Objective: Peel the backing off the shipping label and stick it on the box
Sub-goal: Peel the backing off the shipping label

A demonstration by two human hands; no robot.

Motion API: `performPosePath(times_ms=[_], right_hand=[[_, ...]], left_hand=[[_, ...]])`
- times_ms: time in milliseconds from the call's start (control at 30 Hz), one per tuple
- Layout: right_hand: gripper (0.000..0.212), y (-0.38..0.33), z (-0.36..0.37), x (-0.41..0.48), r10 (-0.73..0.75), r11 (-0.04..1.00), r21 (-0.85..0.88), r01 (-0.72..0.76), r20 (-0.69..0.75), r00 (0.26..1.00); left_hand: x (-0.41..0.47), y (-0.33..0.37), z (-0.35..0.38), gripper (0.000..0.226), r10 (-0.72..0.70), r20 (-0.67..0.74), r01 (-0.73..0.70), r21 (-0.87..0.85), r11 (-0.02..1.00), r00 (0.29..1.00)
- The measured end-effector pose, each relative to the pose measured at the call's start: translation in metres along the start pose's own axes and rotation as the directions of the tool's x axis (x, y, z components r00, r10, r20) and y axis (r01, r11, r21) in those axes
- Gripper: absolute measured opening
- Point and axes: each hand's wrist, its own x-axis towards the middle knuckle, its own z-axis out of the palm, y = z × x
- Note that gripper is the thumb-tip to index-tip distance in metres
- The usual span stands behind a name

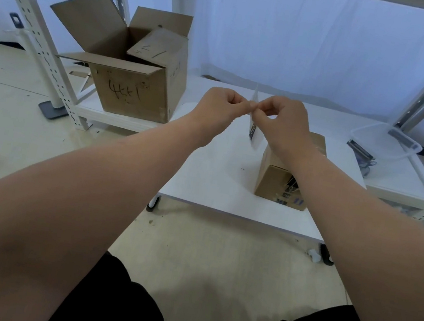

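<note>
Both bare forearms reach forward and slant inward until the two hands meet in the air in front of the person. The left hand is curled into a loose fist, thumb and forefinger pinched together at its inner edge. The right hand mirrors it, fingers bent under and thumb pressed to forefinger, so that the fingertips of both hands touch, knuckles up and wrists roughly level.
</note>
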Motion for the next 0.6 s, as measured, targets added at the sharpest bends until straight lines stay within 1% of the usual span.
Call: performPosePath(times_ms=[67,133,267,367,500,600], right_hand=[[0.013,-0.0002,0.0004,-0.0004,-0.004,1.000,-0.004,0.004,0.013,1.000],[0.014,-0.0003,0.0004,-0.0011,0.006,1.000,0.003,-0.006,0.008,1.000],[0.010,-0.0013,-0.0016,-0.0006,0.073,0.995,0.070,-0.070,-0.037,0.997],[0.009,-0.0034,-0.0017,-0.0008,0.123,0.986,0.121,-0.117,-0.044,0.991],[0.013,-0.0029,0.0000,0.0002,0.136,0.984,0.124,-0.128,-0.062,0.989],[0.008,-0.0009,0.0015,0.0012,0.150,0.981,0.134,-0.141,-0.061,0.987]], left_hand=[[-0.0006,0.0001,-0.0007,0.018,-0.001,-0.008,0.001,0.018,1.000,1.000],[-0.0017,0.0002,-0.0017,0.014,-0.003,-0.003,0.003,0.033,0.999,1.000],[-0.0023,0.0010,-0.0023,0.015,0.001,0.008,-0.002,0.058,0.998,1.000],[-0.0017,0.0016,-0.0011,0.015,0.002,-0.004,-0.002,0.057,0.998,1.000],[-0.0002,0.0007,-0.0004,0.015,0.009,-0.025,-0.007,0.062,0.998,1.000],[0.0003,-0.0001,0.0003,0.012,0.012,-0.036,-0.010,0.065,0.998,0.999]])
